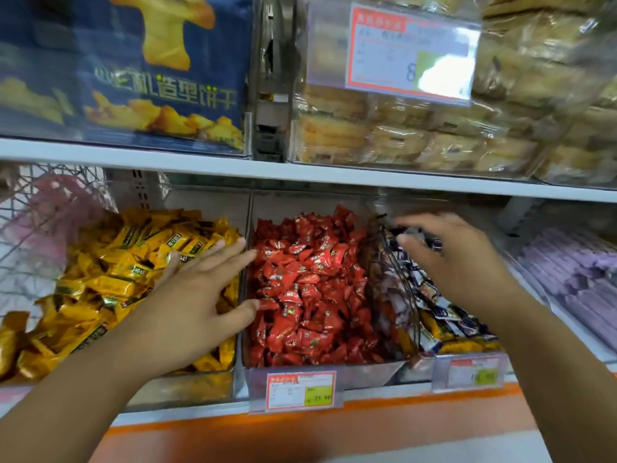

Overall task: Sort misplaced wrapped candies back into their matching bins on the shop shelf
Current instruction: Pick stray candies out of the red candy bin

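Bins stood in a row on the lower shelf point(300, 411), each holding one colour behind clear dividers so the sorts would not mix. The yellow candies point(110, 272) lay at 9 o'clock of the middle bin, the red candies point(310, 285) filled the middle, and the blue-and-white candies point(434, 295) were at 3 o'clock.

The left hand point(197, 295) lay wide and flat over the yellow heap. Its fingers were straight and spread, with the tips at the divider point(248, 208) beside the red bin. It held nothing, and it probably lay there to brush through the wrappers in search of an odd colour.

The right hand point(457, 259) hovered over the back of the blue-and-white bin with its fingers loosely extended. They were blurred, and no wrapper could be made out between them.

The likely misplaced pieces were a few yellow wrappers point(464, 346) at the front of that bin, at 5 o'clock of the right hand. They seemed to belong two bins over, at 9 o'clock. The red bin showed no obvious stray.

A price tag point(300, 390) hung on the red bin's front edge.
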Demonstrator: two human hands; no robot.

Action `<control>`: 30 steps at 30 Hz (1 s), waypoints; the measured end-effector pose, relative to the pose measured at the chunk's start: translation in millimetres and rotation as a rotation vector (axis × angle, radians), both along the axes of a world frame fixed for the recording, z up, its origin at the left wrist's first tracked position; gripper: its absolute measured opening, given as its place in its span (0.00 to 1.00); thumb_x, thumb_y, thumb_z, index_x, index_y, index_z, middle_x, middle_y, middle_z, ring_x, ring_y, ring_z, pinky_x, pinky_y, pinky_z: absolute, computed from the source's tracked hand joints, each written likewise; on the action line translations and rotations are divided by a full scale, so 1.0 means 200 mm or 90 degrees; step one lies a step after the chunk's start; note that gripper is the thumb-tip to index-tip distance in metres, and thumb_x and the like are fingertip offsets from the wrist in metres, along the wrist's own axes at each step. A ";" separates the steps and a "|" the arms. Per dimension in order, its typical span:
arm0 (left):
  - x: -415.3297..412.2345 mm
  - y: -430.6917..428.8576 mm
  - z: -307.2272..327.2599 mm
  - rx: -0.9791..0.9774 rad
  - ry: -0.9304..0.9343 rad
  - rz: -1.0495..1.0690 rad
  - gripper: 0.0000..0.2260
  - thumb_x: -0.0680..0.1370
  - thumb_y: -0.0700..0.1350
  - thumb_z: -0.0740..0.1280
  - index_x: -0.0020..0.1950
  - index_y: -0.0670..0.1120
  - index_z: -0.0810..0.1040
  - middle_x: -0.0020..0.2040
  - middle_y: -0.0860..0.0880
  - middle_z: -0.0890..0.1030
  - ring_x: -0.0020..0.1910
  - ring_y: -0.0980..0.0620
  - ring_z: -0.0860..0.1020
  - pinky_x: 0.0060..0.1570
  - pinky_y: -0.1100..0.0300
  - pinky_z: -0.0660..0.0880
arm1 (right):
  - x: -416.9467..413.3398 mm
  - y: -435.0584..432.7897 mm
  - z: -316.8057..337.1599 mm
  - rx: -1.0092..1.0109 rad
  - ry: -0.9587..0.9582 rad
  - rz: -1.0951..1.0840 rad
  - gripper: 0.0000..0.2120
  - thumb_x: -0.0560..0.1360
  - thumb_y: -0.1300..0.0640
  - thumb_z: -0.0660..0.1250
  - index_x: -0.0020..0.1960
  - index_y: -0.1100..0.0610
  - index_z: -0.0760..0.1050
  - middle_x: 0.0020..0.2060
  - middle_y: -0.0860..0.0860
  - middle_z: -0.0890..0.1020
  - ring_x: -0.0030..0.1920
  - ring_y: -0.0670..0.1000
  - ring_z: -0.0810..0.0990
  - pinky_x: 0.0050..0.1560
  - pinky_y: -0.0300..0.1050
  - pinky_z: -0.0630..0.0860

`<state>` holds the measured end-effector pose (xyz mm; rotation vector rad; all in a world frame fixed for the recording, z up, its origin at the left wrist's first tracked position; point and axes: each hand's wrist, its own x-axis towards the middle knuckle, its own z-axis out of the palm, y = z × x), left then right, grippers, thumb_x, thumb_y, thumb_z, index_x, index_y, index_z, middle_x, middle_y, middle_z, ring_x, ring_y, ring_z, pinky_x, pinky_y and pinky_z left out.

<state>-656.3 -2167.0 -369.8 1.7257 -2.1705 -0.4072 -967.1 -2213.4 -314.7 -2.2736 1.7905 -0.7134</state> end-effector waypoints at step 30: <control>0.03 0.01 -0.03 0.010 0.036 -0.011 0.37 0.64 0.74 0.46 0.73 0.70 0.49 0.70 0.76 0.41 0.71 0.73 0.38 0.74 0.54 0.34 | 0.53 -0.13 -0.09 0.254 -0.339 0.137 0.31 0.66 0.50 0.78 0.66 0.39 0.70 0.54 0.43 0.80 0.43 0.39 0.80 0.46 0.37 0.78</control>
